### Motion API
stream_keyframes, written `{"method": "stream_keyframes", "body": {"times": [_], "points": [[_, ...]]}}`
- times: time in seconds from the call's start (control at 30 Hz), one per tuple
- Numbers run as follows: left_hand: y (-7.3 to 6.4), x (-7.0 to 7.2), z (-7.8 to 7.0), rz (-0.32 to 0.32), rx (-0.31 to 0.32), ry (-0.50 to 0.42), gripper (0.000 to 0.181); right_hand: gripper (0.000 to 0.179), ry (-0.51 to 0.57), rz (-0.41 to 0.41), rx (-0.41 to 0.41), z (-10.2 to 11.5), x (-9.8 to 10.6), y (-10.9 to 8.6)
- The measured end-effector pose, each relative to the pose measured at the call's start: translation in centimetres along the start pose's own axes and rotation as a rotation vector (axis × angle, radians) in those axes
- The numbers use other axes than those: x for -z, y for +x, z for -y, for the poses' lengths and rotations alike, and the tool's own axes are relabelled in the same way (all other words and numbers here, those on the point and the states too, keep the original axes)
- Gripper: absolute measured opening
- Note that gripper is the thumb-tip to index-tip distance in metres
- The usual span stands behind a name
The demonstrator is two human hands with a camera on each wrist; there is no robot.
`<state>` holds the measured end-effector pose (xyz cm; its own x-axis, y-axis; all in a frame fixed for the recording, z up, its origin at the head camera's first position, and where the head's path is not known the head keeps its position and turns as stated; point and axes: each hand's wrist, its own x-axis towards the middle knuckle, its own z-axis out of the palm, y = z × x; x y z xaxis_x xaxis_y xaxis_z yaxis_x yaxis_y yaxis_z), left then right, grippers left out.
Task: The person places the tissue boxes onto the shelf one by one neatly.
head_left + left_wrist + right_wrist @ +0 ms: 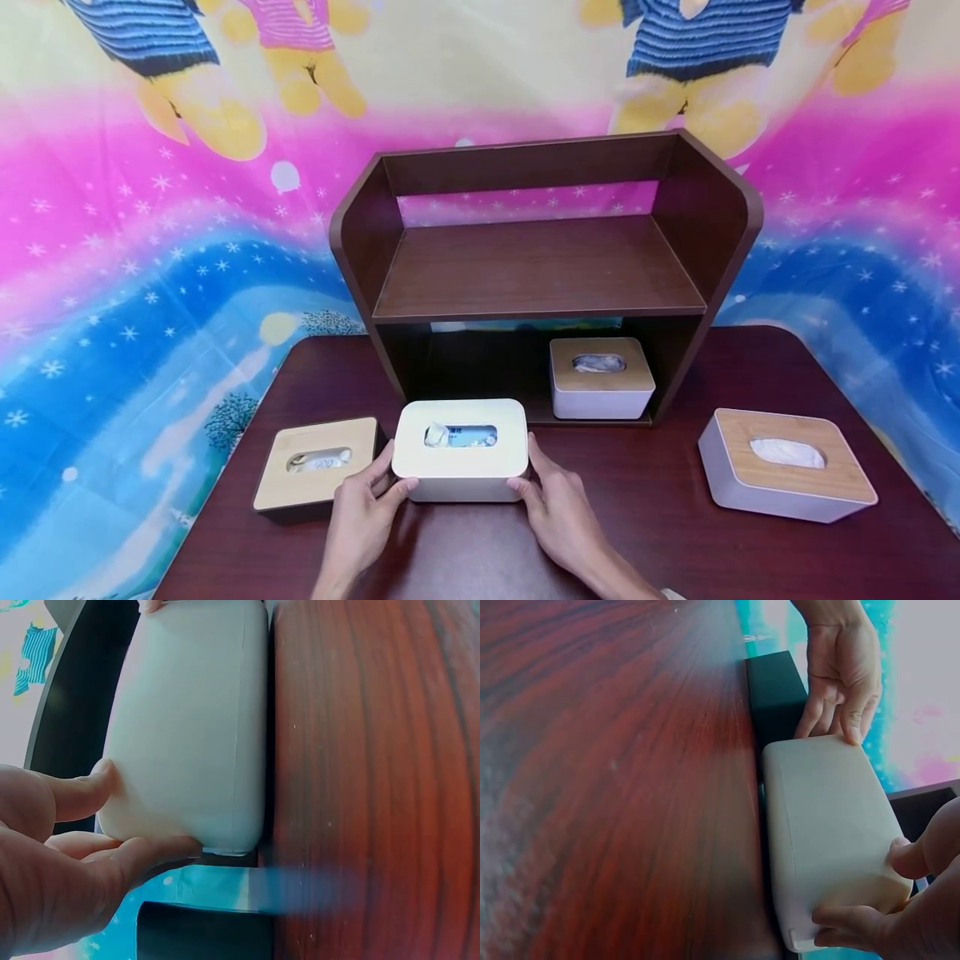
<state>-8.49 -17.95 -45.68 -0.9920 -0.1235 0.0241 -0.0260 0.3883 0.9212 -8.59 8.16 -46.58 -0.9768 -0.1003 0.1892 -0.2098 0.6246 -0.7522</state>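
Hands: left hand (362,510) and right hand (561,510) grip the cream tissue box (462,488) at opposite ends.
Cream tissue box: in front of the brown shelf (540,267).
Left neighbour: dark-sided box (318,485) on the table (645,500).
Lower compartment (480,371): small white box (602,404), right side.
Far right: wood-topped white box (795,482), well apart on the table.

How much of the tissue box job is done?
One small tissue box already sits in the desktop shelf's lower level. The left hand and right hand hold the cream-topped tissue box. Perhaps left to shelve: the dark-sided tissue box and the larger wood-topped tissue box, both on the table.
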Motion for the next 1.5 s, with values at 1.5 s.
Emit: {"method": "stream_keyframes", "body": {"times": [1.5], "points": [[5.6,-4.0,-1.6,-0.118,-0.153,-0.116,0.067,0.065,0.041,-0.096,-0.026,-1.0,1.9,6.1]]}}
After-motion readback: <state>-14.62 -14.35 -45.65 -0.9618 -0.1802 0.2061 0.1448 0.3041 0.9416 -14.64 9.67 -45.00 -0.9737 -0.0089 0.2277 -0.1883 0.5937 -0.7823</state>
